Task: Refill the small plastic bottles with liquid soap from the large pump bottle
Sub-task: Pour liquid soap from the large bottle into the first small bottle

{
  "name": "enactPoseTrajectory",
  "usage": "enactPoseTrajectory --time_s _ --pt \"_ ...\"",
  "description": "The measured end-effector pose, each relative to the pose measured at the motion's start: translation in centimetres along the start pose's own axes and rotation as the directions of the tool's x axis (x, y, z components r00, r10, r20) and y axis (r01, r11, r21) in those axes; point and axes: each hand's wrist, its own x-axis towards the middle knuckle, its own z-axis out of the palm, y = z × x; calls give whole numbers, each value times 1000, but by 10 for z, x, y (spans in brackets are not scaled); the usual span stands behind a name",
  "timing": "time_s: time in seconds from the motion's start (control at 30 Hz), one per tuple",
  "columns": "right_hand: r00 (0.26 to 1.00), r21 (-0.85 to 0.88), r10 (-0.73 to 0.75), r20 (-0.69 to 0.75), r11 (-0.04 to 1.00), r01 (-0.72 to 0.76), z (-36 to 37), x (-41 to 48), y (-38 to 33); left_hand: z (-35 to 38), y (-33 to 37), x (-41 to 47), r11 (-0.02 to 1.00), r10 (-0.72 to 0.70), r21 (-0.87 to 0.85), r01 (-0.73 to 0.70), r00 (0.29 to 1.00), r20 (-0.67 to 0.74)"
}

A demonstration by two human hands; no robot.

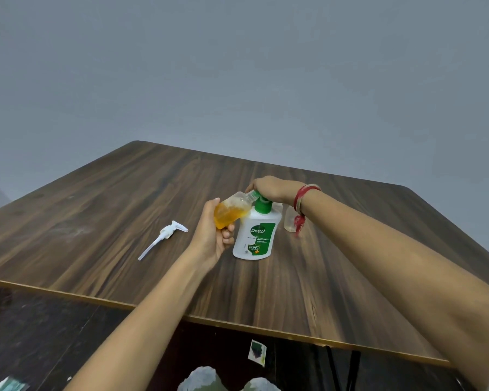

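- Head view, step in hand: filling looks under way. The large pump bottle (256, 235) stands upright on the counter (124, 193), a little right of centre. A small plastic bottle (232, 211) is tipped at about 10 o'clock from it, with its open mouth up against the green pump head (263, 206). Orange soap fills roughly its lower half.
- Head view, hands: the left hand (212, 235) comes in from 7 o'clock and wraps the small bottle's base from below, palm turned up and thumb on the far side. The right hand (268, 189) reaches in from 4 o'clock with the wrist arched and the fingers curled down over the pump head. A red thread (301, 204) circles that wrist. The two hands sit close together, each clamped on its own thing.
- Head view, next move: I judge it calls for a firm downward press on the pump while the left hand keeps the mouth under the spout. Whether the spout sits inside the mouth is hidden by the fingers.
- Head view, others: a second small bottle (290, 221), seemingly empty, stands at 3 o'clock just beside the large one. A loose white pump (164, 238) lies at 9 o'clock, well apart.
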Motion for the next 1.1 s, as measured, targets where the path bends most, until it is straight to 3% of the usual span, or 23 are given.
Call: enactPoseTrajectory --time_s 0.6,1.1 --pt "1000 60 -24 -13 998 25 -4 -6 1 4 0 -2 1000 -9 -26 9 1000 0" --pt "999 6 -45 2 999 45 -3 -1 2 5 -1 -5 999 -20 -43 21 1000 10"
